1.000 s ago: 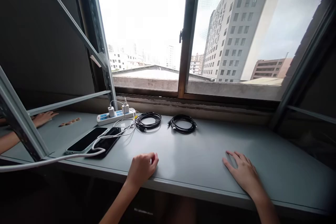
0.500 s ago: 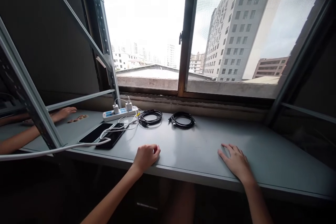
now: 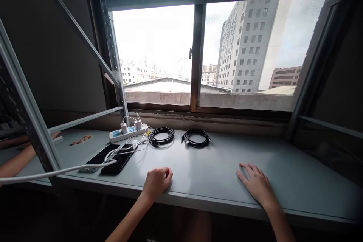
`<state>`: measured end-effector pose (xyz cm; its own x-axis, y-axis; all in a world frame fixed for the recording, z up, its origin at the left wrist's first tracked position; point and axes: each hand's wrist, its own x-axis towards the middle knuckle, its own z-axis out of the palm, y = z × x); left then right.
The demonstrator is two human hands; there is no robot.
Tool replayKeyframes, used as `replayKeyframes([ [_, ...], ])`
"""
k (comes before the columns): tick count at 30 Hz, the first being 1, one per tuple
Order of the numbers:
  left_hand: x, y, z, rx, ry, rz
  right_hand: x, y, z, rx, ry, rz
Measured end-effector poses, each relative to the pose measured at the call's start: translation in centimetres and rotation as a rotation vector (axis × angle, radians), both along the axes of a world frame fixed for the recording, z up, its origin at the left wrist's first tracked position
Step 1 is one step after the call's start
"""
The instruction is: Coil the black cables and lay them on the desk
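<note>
Your left hand (image 3: 157, 182) rests with fingers curled, nothing visible inside, and your right hand (image 3: 255, 182) lies empty, fingers spread on the desk (image 3: 210, 176), perhaps for support, while two black cables (image 3: 168, 141) (image 3: 198, 145) lie coiled beyond both hands, probably against tangling.

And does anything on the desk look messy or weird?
A bit messy: white cabling sprawls in loose loops over the two smartphones, untidy compared with the neatly coiled black cables. Nothing looks spilled or broken.
</note>
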<state>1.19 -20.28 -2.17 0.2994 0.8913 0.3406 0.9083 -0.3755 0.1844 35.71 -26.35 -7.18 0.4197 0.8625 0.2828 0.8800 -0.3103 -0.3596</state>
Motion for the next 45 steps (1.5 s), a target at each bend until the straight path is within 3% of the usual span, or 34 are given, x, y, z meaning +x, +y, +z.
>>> replayKeyframes([
  [11,-0.2,0.4,-1.1,0.025,0.035,-0.020,0.4,0.0,-0.6,0.056,0.025,-0.037],
  [15,-0.3,0.4,-1.3,-0.013,0.000,-0.092,0.9,-0.1,-0.9,0.057,0.038,-0.050],
  [18,-0.2,0.3,-0.2,-0.150,-0.110,-0.155,1.4,-0.2,-1.3,0.064,0.037,-0.057],
  [21,0.8,0.9,2.4,-0.287,-0.251,-0.260,1.8,-0.2,-1.5,0.062,0.056,-0.066],
  [24,2.5,3.6,5.3,-0.259,-0.258,-0.401,1.9,-0.1,-1.4,0.049,0.094,-0.080],
  [25,3.1,5.0,6.0,-0.222,-0.215,-0.379,2.0,0.0,-1.4,0.047,0.102,-0.087],
  [27,4.0,8.5,6.7,-0.116,-0.081,-0.171,2.2,0.0,-1.6,0.052,0.110,-0.095],
  [30,4.0,13.6,6.0,-0.092,-0.044,0.040,2.9,0.1,-2.2,0.063,0.106,-0.095],
  [33,2.7,16.9,4.3,-0.155,-0.007,0.085,3.5,0.1,-3.0,0.070,0.096,-0.080],
  [39,0.9,18.9,1.9,-0.171,-0.024,0.008,3.3,0.2,-3.0,0.086,0.096,-0.077],
  [45,0.6,20.2,2.6,0.035,-0.246,0.028,2.5,0.2,-2.3,0.079,0.048,-0.061],
])
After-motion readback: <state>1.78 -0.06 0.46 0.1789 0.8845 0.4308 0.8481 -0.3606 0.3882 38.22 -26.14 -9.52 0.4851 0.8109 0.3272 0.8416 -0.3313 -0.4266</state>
